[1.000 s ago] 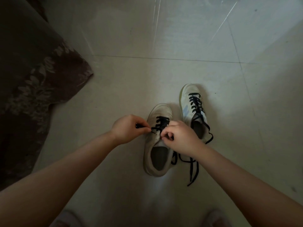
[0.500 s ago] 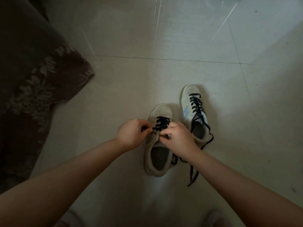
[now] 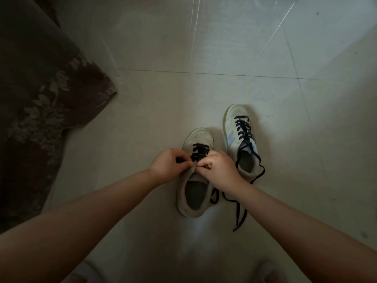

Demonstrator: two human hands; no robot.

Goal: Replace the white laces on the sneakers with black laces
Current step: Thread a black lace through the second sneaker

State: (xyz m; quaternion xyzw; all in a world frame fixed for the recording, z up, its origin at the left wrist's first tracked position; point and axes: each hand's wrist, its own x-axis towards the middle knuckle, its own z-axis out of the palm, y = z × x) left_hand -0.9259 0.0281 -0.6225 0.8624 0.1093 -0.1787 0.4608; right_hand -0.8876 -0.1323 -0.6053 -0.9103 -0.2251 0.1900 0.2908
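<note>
Two sneakers sit side by side on the tiled floor (image 3: 224,48). I see the left hand (image 3: 166,166) pinching a black lace (image 3: 201,153) end over the near sneaker (image 3: 193,190), the right hand (image 3: 221,170) pinching at its eyelets (fingertips hidden). The far sneaker (image 3: 240,139) is fully laced, ends trailing.

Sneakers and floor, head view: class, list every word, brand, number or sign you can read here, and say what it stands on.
None can be read.
Right sneaker: pale blue stripes on its side, a pattern and no lettering.
Left sneaker, gripped by both hands: no mark shows; the insole is too dark to tell.
Patterned cloth: leaf print only.
Tiled floor: bare of writing.
</note>
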